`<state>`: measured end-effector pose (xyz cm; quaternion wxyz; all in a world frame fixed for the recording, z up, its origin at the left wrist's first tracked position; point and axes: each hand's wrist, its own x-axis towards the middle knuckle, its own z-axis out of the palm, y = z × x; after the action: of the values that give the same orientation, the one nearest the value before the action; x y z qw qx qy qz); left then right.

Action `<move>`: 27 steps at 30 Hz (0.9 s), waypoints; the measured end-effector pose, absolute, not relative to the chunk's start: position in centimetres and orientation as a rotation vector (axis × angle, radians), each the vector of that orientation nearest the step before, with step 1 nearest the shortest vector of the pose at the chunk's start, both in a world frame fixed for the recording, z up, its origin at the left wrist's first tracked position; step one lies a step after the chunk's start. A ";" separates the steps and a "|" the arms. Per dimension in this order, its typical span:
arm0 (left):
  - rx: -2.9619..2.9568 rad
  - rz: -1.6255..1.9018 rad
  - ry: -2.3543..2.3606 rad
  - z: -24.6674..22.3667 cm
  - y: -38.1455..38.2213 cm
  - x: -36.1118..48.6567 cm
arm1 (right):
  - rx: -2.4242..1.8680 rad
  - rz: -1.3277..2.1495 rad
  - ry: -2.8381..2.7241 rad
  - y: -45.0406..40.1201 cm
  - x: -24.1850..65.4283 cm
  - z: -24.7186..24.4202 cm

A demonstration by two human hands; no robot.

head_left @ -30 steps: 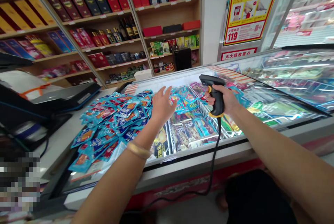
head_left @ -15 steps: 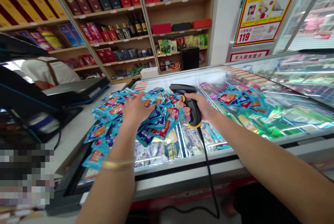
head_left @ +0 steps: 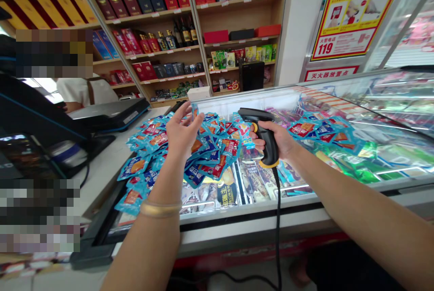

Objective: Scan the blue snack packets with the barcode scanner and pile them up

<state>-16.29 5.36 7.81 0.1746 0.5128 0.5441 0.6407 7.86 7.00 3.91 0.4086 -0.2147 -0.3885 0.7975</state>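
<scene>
My left hand [head_left: 183, 132] is raised just over a big heap of blue snack packets [head_left: 156, 139], pinching one small snack packet [head_left: 195, 111] between thumb and fingers. The packet stands nearly edge-on, so little of its face shows. My right hand [head_left: 280, 139] is wrapped round the grip of a black and yellow barcode scanner [head_left: 269, 144], with a finger at its trigger. The scanner's head points left, toward the heap and my left hand. To the right of the scanner lies a smaller pile of similar packets [head_left: 325, 130] on the freezer glass.
Under the packets is a glass-topped chest freezer [head_left: 233, 225] holding wrapped ice creams. The scanner's black cable [head_left: 278, 218] hangs down over its front edge. A counter with a dark flat device [head_left: 118, 114] stands left, a person [head_left: 79, 92] behind it. Shelves [head_left: 162, 51] of boxes and bottles line the back.
My left hand has lifted off the heap with a packet in its fingers. The scanner in my right hand sits slightly farther right in view, and the whole view has shifted a little.
</scene>
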 end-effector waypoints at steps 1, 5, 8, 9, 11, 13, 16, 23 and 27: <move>1.329 1.823 1.368 7.9 5.3 -16.1 | -0.530 2.008 -0.983 6.9 7.8 4.0; 1.016 1.630 1.005 7.9 5.2 -15.3 | -0.501 2.017 -1.032 6.5 7.7 4.4; 0.924 1.565 0.957 7.6 5.1 -14.6 | -0.493 2.016 -1.079 6.2 7.7 4.6; 0.909 1.556 0.959 7.5 5.0 -14.4 | -0.489 2.013 -1.092 6.2 7.7 4.6; 0.894 1.545 0.967 7.3 5.0 -14.0 | -0.481 2.007 -1.119 6.1 7.7 4.6; 0.885 1.537 0.974 7.1 4.9 -13.7 | -0.471 2.003 -1.150 6.0 7.7 4.6; 0.871 1.540 0.990 7.1 4.9 -13.5 | -0.462 1.995 -1.183 6.0 7.8 4.7; 0.858 1.539 1.020 7.1 4.8 -13.2 | -0.443 2.019 -1.189 6.0 7.8 4.8; 0.841 1.538 1.025 7.1 4.8 -13.1 | -0.425 2.022 -1.196 6.1 7.8 4.7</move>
<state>-13.13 4.83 7.14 0.5273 0.3520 0.4289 0.6435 7.80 6.10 4.71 0.3681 -0.1656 -0.4657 0.7875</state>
